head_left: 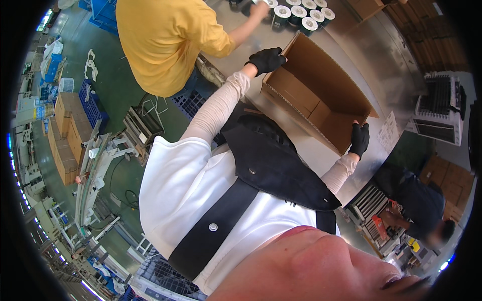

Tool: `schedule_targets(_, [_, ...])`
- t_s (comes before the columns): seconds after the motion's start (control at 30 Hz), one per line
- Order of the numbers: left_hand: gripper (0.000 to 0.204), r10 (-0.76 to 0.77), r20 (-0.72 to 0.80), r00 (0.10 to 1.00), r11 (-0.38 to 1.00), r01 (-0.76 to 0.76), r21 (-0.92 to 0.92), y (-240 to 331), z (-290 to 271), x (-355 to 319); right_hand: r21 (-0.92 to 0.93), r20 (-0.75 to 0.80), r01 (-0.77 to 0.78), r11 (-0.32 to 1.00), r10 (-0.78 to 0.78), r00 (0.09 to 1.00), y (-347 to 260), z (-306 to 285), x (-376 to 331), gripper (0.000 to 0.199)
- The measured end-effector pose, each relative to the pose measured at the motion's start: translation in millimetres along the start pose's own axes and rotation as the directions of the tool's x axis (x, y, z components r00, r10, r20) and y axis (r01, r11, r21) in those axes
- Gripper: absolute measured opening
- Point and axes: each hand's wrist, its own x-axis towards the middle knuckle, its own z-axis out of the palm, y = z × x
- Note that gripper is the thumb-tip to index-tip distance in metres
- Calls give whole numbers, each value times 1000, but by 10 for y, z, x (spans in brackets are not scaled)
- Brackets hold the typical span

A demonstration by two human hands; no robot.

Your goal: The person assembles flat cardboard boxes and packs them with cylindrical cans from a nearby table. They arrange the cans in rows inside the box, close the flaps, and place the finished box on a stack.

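An open cardboard box [326, 67] tilts at the metal table in front of me, its bare brown inside showing. My left hand [267, 60], in a black glove with bare fingertips, is closed on the rim at the box's left end. At the opposite end my right hand [359, 139], gloved alike, grips the wall near the lower right corner. Beige sleeves cover both forearms. Beyond the box stand several dark cylindrical containers [297, 14] with white round tops. A co-worker's hand [260, 10] reaches to one of these from the left.
The co-worker in a yellow shirt [155, 45] stands close on my left. The metal table [386, 70] carries a paper sheet [388, 131] near its right edge. Stacked cartons [70, 135] and a blue crate [92, 105] lie farther left. Another person [419, 200] works at the right.
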Motion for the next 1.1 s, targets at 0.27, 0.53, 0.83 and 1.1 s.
schedule_targets(0.27, [55, -23, -17, 1000, 1000, 23, -21, -109, 31, 13, 11, 15, 11, 1000, -11, 1000, -73, 47, -30, 60])
schedule_targets(0.53, [61, -60, 50, 997, 998, 61, -28, -37, -65, -16, 45, 15, 26, 999, -27, 1000, 6, 66, 37, 58])
schedule_targets(0.83, [60, -43, 11, 999, 998, 43, -45, -73, -15, -3, 43, 22, 32, 999, -33, 999, 53, 99, 66, 60])
schedule_targets(1.1, [60, -29, 8, 1000, 998, 29, -53, -82, -7, 16, 37, 26, 22, 999, -23, 999, 34, 83, 50, 59])
